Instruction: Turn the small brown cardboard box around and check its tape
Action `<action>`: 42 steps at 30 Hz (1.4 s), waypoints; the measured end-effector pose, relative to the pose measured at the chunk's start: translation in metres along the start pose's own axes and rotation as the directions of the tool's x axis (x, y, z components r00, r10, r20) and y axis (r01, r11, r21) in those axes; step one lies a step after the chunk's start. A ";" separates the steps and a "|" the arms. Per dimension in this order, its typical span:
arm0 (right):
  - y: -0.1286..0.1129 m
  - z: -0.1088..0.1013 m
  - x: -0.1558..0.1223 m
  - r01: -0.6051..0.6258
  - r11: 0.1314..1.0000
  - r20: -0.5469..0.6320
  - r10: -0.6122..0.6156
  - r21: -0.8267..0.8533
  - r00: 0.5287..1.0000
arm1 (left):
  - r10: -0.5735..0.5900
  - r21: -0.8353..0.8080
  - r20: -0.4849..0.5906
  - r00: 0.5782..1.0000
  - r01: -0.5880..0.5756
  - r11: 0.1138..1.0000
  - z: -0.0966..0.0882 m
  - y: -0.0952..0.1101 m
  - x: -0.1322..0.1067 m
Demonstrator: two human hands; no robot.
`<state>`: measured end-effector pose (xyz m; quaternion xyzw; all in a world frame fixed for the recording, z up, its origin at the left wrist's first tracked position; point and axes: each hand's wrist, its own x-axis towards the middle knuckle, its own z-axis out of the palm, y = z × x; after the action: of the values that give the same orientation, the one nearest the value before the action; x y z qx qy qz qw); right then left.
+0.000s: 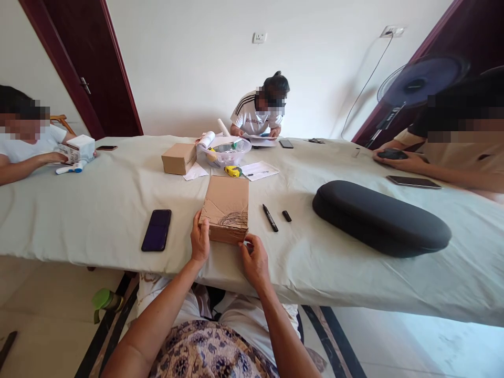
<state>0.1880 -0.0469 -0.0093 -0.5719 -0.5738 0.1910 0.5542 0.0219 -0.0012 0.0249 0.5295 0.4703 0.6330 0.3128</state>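
Note:
A brown cardboard box (226,202) with black scribbled lines on its near right top rests on the cloth-covered table in front of me. My left hand (200,241) grips its near left corner, thumb on the front face and fingers along the side. At the near right corner, my right hand (255,258) holds the box's lower edge between thumb and fingers. Just right of the box lies an uncapped black marker (270,218), with its cap (286,216) beside it. A dark phone (156,230) lies to the left.
A long black case (381,218) lies on the right. Beyond my box are a smaller carton (179,159), a yellow tape measure (233,171), papers and a filled plastic basin (224,152). Three people sit around the table (98,220). A fan (417,84) stands behind, right.

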 end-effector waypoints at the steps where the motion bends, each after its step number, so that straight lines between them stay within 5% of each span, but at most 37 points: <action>1: 0.000 0.000 0.000 0.010 1.000 -0.008 -0.010 0.005 1.000 | 0.028 -0.029 0.015 0.999 -0.028 0.999 -0.002 -0.003 0.000; 11: -0.001 0.003 0.000 -0.075 0.992 0.036 0.079 -0.098 0.996 | -0.005 -0.032 0.034 0.999 0.006 0.999 -0.006 -0.014 0.000; 24: 0.005 0.003 0.004 0.042 0.997 0.018 -0.043 0.063 0.999 | 0.060 -0.135 0.095 0.994 -0.046 0.990 -0.008 -0.018 0.004; 30: 0.005 0.004 0.005 -0.014 0.994 -0.003 0.015 0.108 1.000 | 0.042 -0.117 0.134 0.990 -0.026 0.993 -0.007 -0.021 0.005; 37: -0.006 0.003 0.003 -0.045 0.998 -0.021 0.044 -0.040 0.999 | 0.030 -0.059 0.131 0.991 -0.023 0.998 -0.009 -0.021 0.006; 42: -0.023 -0.001 0.014 -0.128 0.983 -0.102 0.141 0.132 0.985 | 0.031 -0.032 0.146 0.989 -0.027 0.999 -0.008 -0.018 0.008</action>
<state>0.1822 -0.0412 0.0159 -0.5834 -0.4891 0.2317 0.6056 0.0100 0.0103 0.0115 0.5766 0.4286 0.6038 0.3454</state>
